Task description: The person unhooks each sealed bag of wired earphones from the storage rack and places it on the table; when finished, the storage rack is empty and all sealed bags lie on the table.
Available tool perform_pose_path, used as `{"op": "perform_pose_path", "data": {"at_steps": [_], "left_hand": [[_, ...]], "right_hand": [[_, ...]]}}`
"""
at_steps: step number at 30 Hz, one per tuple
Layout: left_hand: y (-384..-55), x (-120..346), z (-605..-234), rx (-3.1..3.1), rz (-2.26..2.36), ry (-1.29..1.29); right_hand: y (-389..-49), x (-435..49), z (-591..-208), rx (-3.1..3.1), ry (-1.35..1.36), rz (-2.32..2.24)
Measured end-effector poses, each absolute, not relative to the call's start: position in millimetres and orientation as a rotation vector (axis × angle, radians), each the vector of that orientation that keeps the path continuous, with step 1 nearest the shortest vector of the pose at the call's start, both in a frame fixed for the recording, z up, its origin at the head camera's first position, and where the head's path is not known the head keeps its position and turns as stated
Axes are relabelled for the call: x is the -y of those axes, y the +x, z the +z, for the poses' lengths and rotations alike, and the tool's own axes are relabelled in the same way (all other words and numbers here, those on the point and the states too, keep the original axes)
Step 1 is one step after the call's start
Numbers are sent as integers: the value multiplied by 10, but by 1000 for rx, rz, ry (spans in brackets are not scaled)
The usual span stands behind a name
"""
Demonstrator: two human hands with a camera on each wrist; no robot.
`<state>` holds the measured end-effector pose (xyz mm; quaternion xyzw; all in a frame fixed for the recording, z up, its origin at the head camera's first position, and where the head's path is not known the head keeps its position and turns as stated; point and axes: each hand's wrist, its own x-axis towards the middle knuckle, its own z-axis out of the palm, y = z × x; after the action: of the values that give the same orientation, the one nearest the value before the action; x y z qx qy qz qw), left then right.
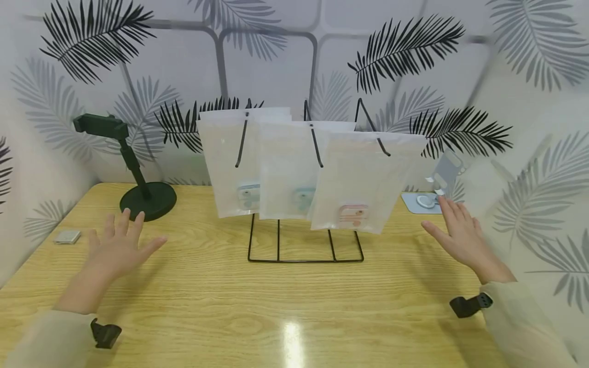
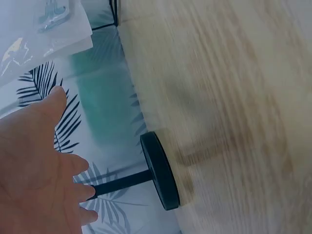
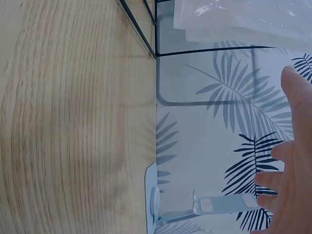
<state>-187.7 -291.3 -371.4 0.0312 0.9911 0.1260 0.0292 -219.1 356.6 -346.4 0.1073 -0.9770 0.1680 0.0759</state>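
My left hand is held over the left side of the table, fingers spread and holding nothing. Just beyond it stands a dark green phone stand with a round base. On the right, my right hand has its fingers straight and thumb out, also with nothing in it. Past those fingertips is a light blue phone stand on a flat base. Between the hands, a black wire rack carries white pouches on its hooks. Small phone-case pictures show through their lower parts.
A small pale square pad lies near the table's left edge. The wooden table reaches back to a leaf-patterned curtain, which also closes off the right side. Dark straps with small devices sit at both wrists.
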Motion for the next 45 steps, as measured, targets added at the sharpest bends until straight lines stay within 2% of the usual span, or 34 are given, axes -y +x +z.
{"op": "perform_pose_path", "data": {"at_steps": [9, 16, 45], "left_hand": [[-1872, 2683, -3720, -3036, 415, 176], [-1870, 2518, -3736, -3036, 450, 275], [-2005, 1844, -3907, -3037, 400, 677]], "right_hand": [[-2208, -3510, -3457, 2806, 449, 611], [-2185, -3421, -3410, 2816, 442, 819], [-2217, -3001, -3305, 2548, 437, 1172]]}}
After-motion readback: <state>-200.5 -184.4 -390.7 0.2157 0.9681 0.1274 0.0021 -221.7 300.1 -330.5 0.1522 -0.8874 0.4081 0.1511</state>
